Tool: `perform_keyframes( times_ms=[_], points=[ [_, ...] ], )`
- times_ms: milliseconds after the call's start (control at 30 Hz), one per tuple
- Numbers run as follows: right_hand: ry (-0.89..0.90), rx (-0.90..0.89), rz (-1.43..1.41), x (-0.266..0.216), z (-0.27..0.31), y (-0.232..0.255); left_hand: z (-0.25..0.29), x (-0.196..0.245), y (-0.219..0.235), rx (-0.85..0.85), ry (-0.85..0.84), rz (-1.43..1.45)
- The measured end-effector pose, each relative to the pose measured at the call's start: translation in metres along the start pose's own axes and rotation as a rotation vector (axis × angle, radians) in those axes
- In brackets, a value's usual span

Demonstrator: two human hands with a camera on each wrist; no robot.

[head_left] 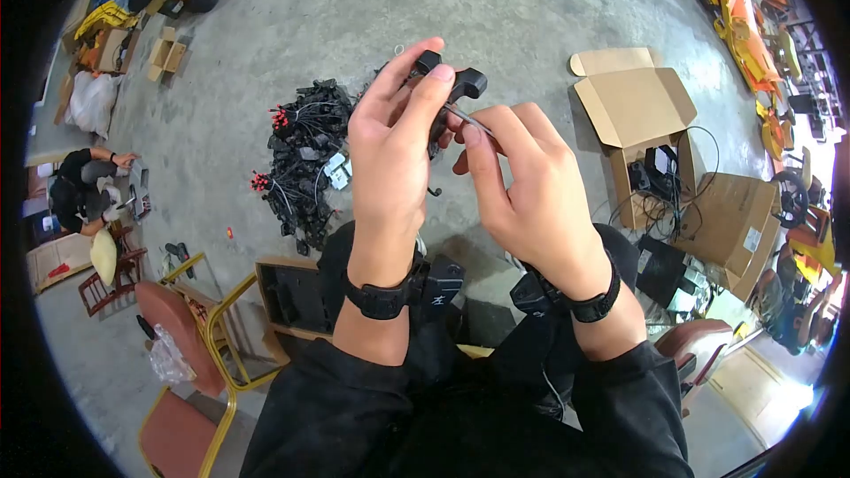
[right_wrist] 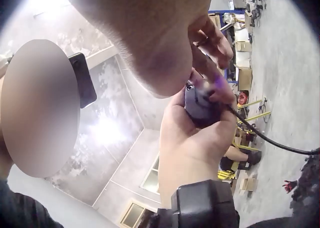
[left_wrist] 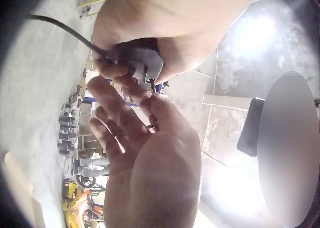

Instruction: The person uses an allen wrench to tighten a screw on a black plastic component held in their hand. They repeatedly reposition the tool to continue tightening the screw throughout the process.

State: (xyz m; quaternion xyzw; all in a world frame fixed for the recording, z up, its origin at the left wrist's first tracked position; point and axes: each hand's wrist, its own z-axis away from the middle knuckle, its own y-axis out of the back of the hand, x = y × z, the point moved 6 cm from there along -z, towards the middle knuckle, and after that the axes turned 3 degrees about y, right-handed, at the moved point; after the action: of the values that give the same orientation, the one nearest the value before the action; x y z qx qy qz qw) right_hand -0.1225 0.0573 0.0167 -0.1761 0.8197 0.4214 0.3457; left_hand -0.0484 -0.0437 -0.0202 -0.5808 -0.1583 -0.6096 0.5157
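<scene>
My left hand (head_left: 390, 137) grips a small black plastic device (head_left: 470, 83) with rounded ends, raised above the floor. A black cable (left_wrist: 67, 29) runs out of the device in the left wrist view. With thumb and fingertips, my right hand (head_left: 536, 181) pinches a thin metal rod-like tool (head_left: 465, 117). Its tip meets a small hole at the device's corner, seen in the left wrist view; fingers hide the tool's other end. A screw-sized round spot shows on the device (right_wrist: 200, 105) in the right wrist view.
A heap of black cabled devices (head_left: 305, 155) with red-tipped wires lies on the concrete floor ahead. To the right, an open cardboard box (head_left: 629, 111) holds black devices and cables. Chairs (head_left: 181, 336) stand at left; another person (head_left: 80, 186) sits farther off.
</scene>
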Motion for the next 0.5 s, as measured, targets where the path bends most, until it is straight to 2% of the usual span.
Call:
perform_keyframes(
  times_ms=[100,167,300,367,400,467,500],
  points=[
    [-0.007,0.013,0.023,0.004,0.001,-0.002,0.000,-0.001,0.000,-0.005,0.022,-0.012],
    [0.190,0.057,0.248,-0.006,0.001,0.000,0.000,-0.002,0.000,-0.006,0.015,-0.022],
    [0.213,0.037,0.277,-0.014,0.000,0.001,0.000,-0.001,0.001,-0.013,0.000,-0.039],
    [-0.504,-0.150,-0.442,0.008,0.007,-0.010,0.002,0.000,0.000,0.005,-0.009,0.006],
    [-0.503,-0.150,-0.441,0.003,0.004,-0.004,0.003,0.003,-0.001,0.004,-0.010,0.007],
    [-0.715,-0.307,-0.705,0.000,0.008,-0.007,0.006,0.007,-0.001,0.063,0.017,0.096],
    [-0.714,-0.307,-0.705,0.005,0.012,-0.012,0.007,0.008,-0.002,0.057,0.028,0.115]
  ],
)
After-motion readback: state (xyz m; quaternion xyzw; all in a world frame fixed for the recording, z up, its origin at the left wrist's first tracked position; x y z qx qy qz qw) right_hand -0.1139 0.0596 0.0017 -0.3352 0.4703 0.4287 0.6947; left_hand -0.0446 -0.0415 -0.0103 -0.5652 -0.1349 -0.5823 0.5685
